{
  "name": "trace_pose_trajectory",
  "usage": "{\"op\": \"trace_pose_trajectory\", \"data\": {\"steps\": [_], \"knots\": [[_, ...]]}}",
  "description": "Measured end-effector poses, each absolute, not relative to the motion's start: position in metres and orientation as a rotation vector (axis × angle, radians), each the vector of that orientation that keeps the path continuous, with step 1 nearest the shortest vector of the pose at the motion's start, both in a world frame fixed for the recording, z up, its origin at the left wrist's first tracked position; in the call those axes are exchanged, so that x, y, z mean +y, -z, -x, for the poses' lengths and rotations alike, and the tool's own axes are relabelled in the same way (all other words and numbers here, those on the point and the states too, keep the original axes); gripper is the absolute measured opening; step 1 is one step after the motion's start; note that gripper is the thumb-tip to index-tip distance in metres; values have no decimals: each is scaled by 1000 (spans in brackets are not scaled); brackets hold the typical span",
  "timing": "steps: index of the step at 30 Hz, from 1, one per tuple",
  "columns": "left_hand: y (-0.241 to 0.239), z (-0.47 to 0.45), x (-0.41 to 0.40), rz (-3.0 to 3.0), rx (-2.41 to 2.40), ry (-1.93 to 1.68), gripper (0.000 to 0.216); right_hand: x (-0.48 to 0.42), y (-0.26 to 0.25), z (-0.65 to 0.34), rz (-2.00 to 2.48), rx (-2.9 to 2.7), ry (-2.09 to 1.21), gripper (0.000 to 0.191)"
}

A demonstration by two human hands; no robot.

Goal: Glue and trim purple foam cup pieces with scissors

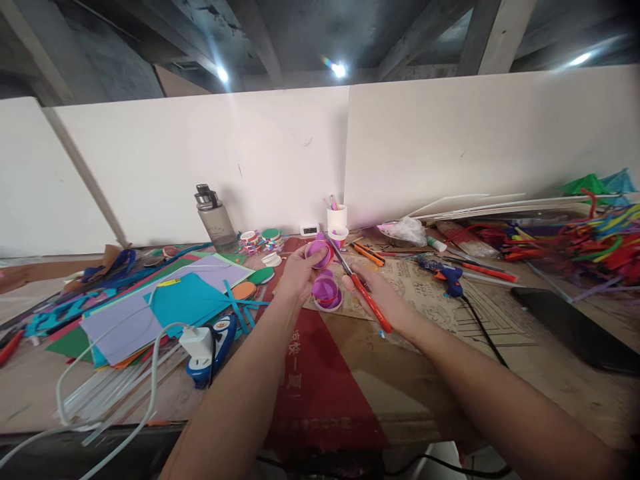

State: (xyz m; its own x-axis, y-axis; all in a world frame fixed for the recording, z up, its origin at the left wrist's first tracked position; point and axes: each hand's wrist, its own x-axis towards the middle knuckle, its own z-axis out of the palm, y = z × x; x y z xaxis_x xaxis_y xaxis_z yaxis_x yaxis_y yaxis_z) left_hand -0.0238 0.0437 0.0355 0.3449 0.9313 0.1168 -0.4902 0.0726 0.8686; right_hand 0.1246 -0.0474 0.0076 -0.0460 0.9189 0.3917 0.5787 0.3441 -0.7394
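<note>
Left hand [300,270] grips a light, flimsy purple cup [319,253] by its rim; right hand [373,293], at 3 o'clock, clasps orange scissors [363,290].

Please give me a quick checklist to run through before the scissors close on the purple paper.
1. Left hand grips the purple paper cup shape: ok.
2. Right hand holds the orange-handled scissors: ok.
3. Blades point away from the body: ok.
4. Left fingers out of the blade line: cannot tell, blades lie close beside them.
5. Second purple paper piece lies directly below the hands: not ok, in the way.
6. Blue glue gun lies away from both hands: ok.
</note>
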Motion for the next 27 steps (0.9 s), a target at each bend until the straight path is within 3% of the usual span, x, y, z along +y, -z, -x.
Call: {"op": "trace_pose_trajectory", "data": {"steps": [27], "knots": [[-26, 6, 29, -736, 553, -1183, 38, -47, -10, -124, 1285, -1695, -490, 25]]}}
